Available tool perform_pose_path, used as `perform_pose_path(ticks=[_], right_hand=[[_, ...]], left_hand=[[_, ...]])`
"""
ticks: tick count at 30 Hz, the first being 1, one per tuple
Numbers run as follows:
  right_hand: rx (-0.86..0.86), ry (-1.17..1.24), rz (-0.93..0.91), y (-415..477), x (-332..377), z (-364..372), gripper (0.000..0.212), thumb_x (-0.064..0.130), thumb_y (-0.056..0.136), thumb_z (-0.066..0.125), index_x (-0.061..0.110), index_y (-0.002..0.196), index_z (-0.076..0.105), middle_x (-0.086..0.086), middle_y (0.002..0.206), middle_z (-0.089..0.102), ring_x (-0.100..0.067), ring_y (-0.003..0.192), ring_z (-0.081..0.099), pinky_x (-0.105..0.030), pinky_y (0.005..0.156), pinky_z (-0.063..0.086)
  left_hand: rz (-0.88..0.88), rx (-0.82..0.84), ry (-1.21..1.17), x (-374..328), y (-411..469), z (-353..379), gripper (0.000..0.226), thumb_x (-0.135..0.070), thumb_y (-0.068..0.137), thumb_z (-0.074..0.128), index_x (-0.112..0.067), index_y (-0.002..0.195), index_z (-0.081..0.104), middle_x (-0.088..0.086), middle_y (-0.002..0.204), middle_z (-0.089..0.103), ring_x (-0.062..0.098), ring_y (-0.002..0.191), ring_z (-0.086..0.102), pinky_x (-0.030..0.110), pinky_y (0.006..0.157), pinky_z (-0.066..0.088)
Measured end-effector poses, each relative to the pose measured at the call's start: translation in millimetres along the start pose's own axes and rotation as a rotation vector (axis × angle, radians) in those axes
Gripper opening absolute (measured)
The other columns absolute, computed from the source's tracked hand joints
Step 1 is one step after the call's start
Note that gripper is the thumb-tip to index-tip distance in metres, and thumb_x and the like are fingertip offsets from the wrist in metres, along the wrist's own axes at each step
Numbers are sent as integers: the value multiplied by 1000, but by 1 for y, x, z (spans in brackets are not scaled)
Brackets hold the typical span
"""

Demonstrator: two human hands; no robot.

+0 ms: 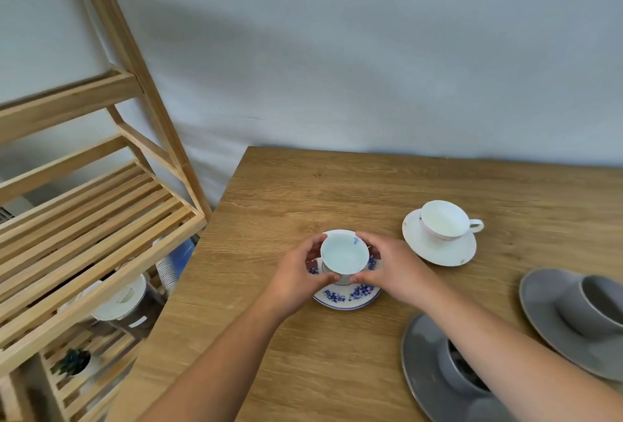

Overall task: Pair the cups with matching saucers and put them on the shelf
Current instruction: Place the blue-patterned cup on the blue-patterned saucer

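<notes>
Cupping blue-patterned cup (344, 257), both hands (392, 270).

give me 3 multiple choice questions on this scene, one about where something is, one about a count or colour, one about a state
1. Where does the wooden shelf stand?
A. left of the table
B. right of the table
C. on the table

2. How many grey cups are on the table?
A. none
B. two
C. four

3. What is the state of the blue-patterned cup?
A. lying on its side, untouched
B. upright on the shelf
C. upright over its saucer, held by both hands

Answers:
1. A, the shelf's slats fill the left of the view, beside the table's edge.
2. B, one grey cup sits on a grey saucer at the right edge, and another sits on a grey saucer partly hidden by the right forearm.
3. C, the left hand and right hand grip it above the blue-flowered saucer.
</notes>
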State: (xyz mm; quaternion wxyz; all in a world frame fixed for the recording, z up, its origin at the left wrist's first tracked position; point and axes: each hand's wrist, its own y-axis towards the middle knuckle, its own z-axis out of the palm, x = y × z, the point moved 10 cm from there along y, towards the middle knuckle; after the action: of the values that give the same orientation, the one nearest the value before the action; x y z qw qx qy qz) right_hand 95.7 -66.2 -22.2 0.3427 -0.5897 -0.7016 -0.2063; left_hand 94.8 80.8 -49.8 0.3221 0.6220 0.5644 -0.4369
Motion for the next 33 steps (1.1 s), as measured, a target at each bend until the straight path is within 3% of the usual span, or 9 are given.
perform_pose_path(ticks=[11, 16, 21, 24, 26, 28, 33], right_hand=[[-39, -85, 9, -7, -1, 3, 83, 30, 66, 82, 24, 138, 42, 3, 138, 52, -14, 126, 47, -27, 104, 36], [35, -55, 96, -8, -16, -10, 82, 28, 68, 81, 23, 139, 40, 1, 136, 54, -11, 122, 51, -27, 104, 39], [3, -80, 221, -1, -40, -27, 53, 29, 80, 69, 19, 130, 51, -1, 126, 61, -13, 110, 58, -26, 94, 44], [19, -107, 298, 4, -54, -20, 42, 30, 85, 63, 18, 124, 55, -2, 117, 64, -15, 98, 59, -27, 85, 46], [37, -65, 359, 8, -63, -15, 36, 28, 86, 62, 15, 119, 57, -5, 103, 67, -18, 86, 64, -33, 80, 54], [73, 31, 424, 9, -68, -8, 30, 21, 87, 60, 12, 116, 56, -7, 86, 66, -19, 71, 66, -34, 70, 59], [123, 162, 485, 14, -67, 10, 25, 8, 87, 59, 6, 112, 56, -12, 101, 63, -30, 87, 70, -40, 73, 60]], left_hand=[[6, -35, 55, 3, -6, 1, 73, -7, 69, 82, -17, 133, 49, -2, 126, 61, 11, 119, 56, 24, 101, 44], [-15, -64, 108, 6, -8, -11, 74, -11, 70, 82, -16, 135, 47, -10, 125, 52, 8, 118, 51, 28, 105, 43], [-216, -251, 104, 34, -13, -41, 56, -19, 78, 76, -15, 128, 52, 0, 104, 60, 17, 92, 61, 32, 90, 50], [-354, -167, 53, 54, -12, -32, 42, -21, 81, 73, -15, 119, 55, 1, 85, 62, 19, 73, 65, 36, 72, 58], [-407, -96, -13, 60, -12, -23, 31, -17, 85, 69, -12, 112, 56, 5, 81, 63, 14, 56, 64, 27, 51, 55], [-425, -75, -58, 63, -9, -20, 22, -14, 87, 66, -10, 106, 56, 5, 77, 64, 8, 45, 61, 21, 43, 51], [-423, -20, -116, 65, -1, -13, 14, -8, 87, 64, -6, 100, 58, 5, 74, 65, 6, 44, 61, 21, 44, 54]])
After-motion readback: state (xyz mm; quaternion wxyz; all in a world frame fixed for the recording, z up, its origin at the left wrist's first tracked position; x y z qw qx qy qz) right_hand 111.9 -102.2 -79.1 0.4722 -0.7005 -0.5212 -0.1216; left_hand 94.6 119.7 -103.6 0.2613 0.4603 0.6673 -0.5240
